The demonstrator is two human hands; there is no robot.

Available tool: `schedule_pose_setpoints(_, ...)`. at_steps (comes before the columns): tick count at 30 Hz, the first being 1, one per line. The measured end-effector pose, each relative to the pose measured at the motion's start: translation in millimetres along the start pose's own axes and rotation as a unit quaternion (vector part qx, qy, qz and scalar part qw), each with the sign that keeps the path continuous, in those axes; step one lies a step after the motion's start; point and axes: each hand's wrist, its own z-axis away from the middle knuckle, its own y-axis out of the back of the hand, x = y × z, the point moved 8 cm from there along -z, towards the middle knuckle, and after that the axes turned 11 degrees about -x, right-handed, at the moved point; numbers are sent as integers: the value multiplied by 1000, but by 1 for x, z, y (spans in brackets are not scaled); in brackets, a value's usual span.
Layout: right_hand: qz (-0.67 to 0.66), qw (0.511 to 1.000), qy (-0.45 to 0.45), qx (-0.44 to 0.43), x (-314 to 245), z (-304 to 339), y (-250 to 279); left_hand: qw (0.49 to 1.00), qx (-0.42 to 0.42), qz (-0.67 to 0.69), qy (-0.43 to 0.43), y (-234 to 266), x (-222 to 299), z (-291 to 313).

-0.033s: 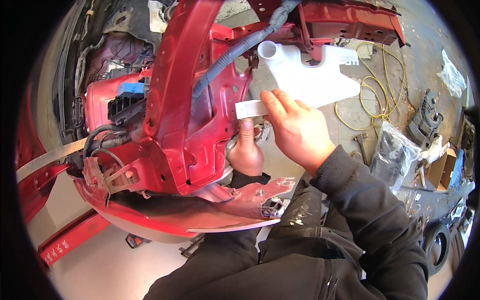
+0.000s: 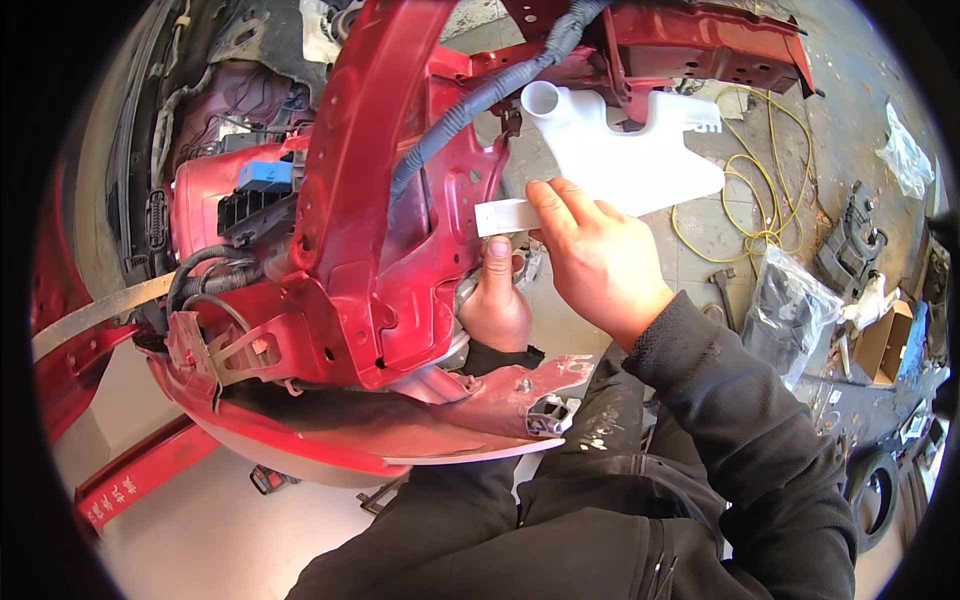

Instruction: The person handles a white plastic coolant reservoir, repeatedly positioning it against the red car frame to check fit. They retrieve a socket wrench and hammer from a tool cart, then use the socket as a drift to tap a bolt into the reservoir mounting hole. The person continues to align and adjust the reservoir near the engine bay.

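A white plastic reservoir tank (image 2: 625,165) with a round open neck stands among the red car body parts. My right hand (image 2: 600,255) is closed on its lower left part, where a flat white tab sticks out past my fingers. Just below that tab, my left hand (image 2: 496,308) points its thumb upward, the tip close to the tab. The other fingers of this hand curl out of sight beside the red body panel (image 2: 350,300), and what they hold is hidden. A dark corrugated wiring harness (image 2: 485,95) runs diagonally above the panel, left of the tank neck.
A loose red fender edge (image 2: 330,445) lies below my hands, above my legs. At left are a blue-topped fuse box (image 2: 262,185) and wiring. On the floor at right lie a yellow cable (image 2: 765,205), a bagged black part (image 2: 785,305), a cardboard box (image 2: 885,343) and a tyre (image 2: 878,495).
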Motion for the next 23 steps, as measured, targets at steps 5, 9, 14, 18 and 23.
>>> schedule_pose_setpoints(5, 8, 999, 35, -8, -5, -9, -7, 999, -7, 40, -12, -9, -1, -3)
schedule_pose_setpoints(9, 12, 998, 55, -20, -7, -17, -12, 999, 21, 30, 22, -6, -9, -2)
schedule_pose_setpoints(14, -6, 997, 73, -26, -4, -18, -13, 998, 49, 15, 24, -3, -12, 1)
schedule_pose_setpoints(18, -14, 996, 91, -4, -4, -18, -13, 997, 66, 30, 20, -5, -14, 2)
schedule_pose_setpoints(23, -41, 996, 80, -9, -2, -18, -16, 993, 81, 81, 11, -15, -10, 1)
